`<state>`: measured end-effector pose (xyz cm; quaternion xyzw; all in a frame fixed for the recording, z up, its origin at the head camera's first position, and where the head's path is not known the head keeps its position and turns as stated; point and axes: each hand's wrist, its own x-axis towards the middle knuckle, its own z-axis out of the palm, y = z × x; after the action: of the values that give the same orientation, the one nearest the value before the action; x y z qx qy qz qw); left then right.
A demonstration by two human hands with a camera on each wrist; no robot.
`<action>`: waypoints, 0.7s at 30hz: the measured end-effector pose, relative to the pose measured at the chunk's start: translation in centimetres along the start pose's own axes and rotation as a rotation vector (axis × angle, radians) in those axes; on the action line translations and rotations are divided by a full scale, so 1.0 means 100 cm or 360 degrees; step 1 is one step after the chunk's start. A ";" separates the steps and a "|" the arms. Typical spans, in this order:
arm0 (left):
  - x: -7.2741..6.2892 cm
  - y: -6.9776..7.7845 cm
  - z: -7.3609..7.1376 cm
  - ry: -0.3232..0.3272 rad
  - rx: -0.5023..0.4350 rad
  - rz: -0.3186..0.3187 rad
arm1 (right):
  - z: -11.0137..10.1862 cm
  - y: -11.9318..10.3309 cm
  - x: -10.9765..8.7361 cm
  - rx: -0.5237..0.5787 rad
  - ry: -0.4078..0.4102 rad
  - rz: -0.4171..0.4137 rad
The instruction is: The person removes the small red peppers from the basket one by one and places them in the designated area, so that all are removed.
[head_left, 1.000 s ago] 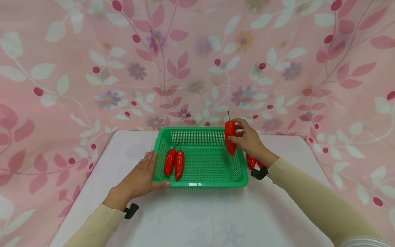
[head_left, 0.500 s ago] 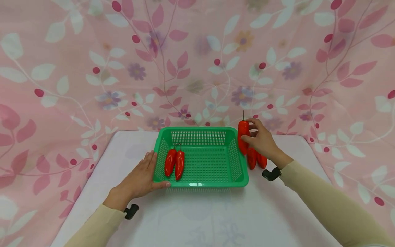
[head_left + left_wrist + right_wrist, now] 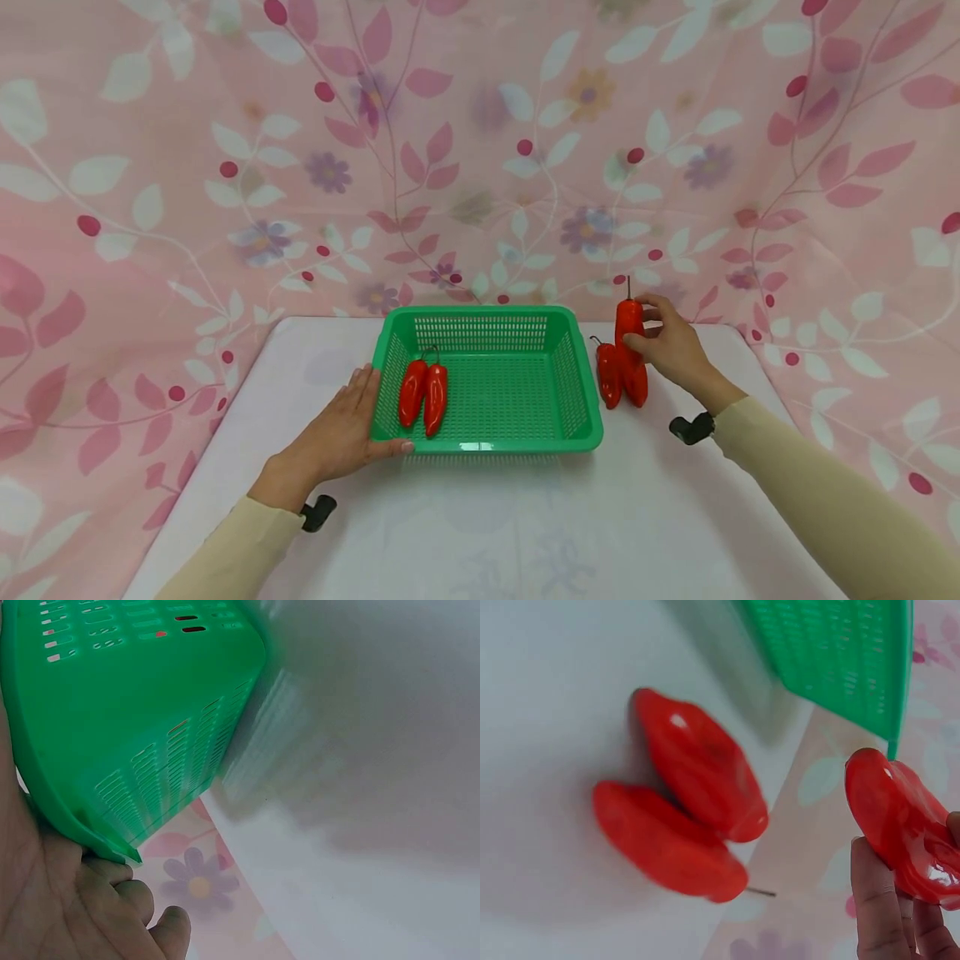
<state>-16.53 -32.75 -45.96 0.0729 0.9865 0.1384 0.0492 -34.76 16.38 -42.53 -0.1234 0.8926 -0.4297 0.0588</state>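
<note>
My right hand (image 3: 672, 346) pinches a glossy red pepper (image 3: 628, 323) between thumb and fingers, stem up, right of the green basket (image 3: 480, 447). Two more red peppers (image 3: 700, 769) lie side by side on the table under it, partly overlapped by the held one in the head view. The left hand (image 3: 341, 429) rests with straight fingers on the basket's left rim, its thumb along the front corner. Inside the basket, at its left end, lie two red peppers (image 3: 436, 400) with thin curved stems.
A white-covered table (image 3: 480, 533) bears the basket. Behind it hangs a pink floral cloth (image 3: 480, 167), close to the table's back edge.
My right hand has carried its pepper rightward, from over the basket's right end to above the two peppers on the table. The left hand and basket have stayed in place.
</note>
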 end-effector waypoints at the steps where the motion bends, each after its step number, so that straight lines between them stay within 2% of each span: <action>1: 0.000 0.000 0.000 -0.0001 0.0001 0.0001 | -0.002 0.003 0.000 -0.0001 0.0000 0.0012; 7: 0.000 0.000 0.000 -0.0005 -0.0010 -0.0007 | -0.007 0.024 -0.004 -0.0022 -0.0012 0.0067; 12: 0.000 -0.002 0.001 -0.0018 -0.0007 -0.0010 | -0.011 0.040 -0.005 -0.0130 -0.0014 0.0126; 21: 0.001 -0.001 -0.001 -0.0010 -0.0014 0.0000 | -0.019 0.067 -0.002 -0.0188 -0.0088 0.0262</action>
<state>-16.70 -32.82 -45.89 0.0733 0.9857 0.1426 0.0526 -36.10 21.87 -46.61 -0.0647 0.9215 -0.3665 0.1111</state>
